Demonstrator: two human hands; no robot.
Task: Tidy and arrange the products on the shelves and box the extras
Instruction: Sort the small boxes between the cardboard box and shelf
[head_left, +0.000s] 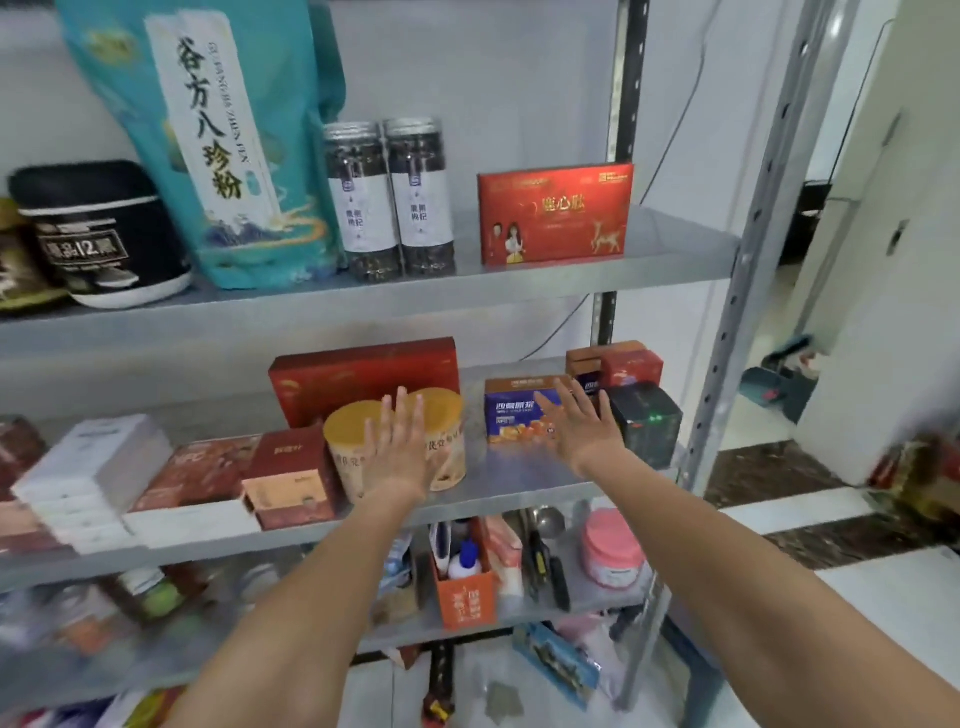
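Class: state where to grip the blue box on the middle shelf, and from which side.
Probably pinch the blue box across its top, front to back, from above-front: it stands upright, top bare, and the black box crowds its right side.

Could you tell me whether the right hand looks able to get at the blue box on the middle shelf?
Probably yes: the right hand hovers open just in front of the blue box, and nothing stands between them.

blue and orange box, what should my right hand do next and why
Probably grip it and slide it left. The open right hand hovers in front of the blue and orange box, and bare grey metal shelf separates it from the two yellow paper tubs behind the left hand.
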